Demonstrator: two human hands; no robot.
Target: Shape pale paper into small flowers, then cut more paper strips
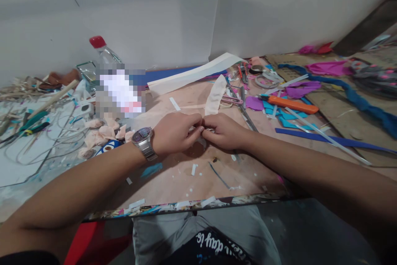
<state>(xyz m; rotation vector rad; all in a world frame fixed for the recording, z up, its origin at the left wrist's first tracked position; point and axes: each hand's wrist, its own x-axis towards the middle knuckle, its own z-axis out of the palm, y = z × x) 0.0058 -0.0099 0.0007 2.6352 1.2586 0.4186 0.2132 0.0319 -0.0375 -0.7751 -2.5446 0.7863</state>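
Observation:
My left hand (175,134) and my right hand (223,131) meet over the middle of the table, fingers curled and pinched together on a small pale piece I cannot make out. A silver wristwatch (143,141) sits on my left wrist. A cream fabric strip (215,95) lies just beyond my fingertips, its near end reaching toward them. Several pale pink fabric petals (104,132) lie left of my left wrist.
A plastic bottle with a red cap (104,52) stands at the back left. Wire loops and pliers (32,122) clutter the left. An orange utility knife (291,104), scissors (238,100), tape rolls (265,79) and purple, blue scraps lie right. A long cream sheet (192,75) lies behind.

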